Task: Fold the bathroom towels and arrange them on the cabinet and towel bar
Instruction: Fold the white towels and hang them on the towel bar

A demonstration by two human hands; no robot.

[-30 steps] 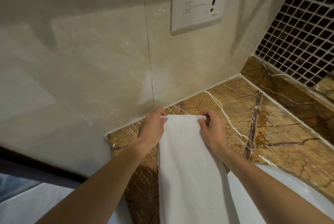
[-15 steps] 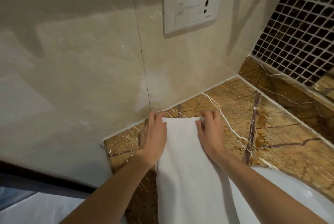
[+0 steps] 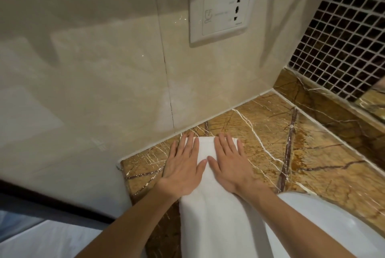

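Nearest you: both forearms reach forward over a long white towel [image 3: 218,222], folded into a narrow strip that runs from the bottom of the view toward the wall. To the outside of your right forearm sits the curved white rim of a basin [image 3: 337,226].

Left hand [image 3: 183,168]: flat, fingers spread, palm down. Its inner half presses the towel's left side; its outer fingers rest on bare worktop [image 3: 312,153]. It grips nothing.

Right hand [image 3: 231,166]: also flat and spread, palm down on the towel's right side, holding nothing. The two thumbs nearly meet over the middle of the strip.

Just beyond your fingertips: the towel's far end, squared off, near the seam where brown veined stone meets the beige wall tile [image 3: 104,70].

Farther, above your right hand: a white wall socket [image 3: 223,9]. Off to the right, dark mosaic tile [image 3: 343,38].

Progress, as judged: this one towel is folded lengthwise and laid out; you look to be pressing it flat. It probably needs folding across its length next. No other towels, finished stack or towel bar show, so the arranging seems mostly ahead.
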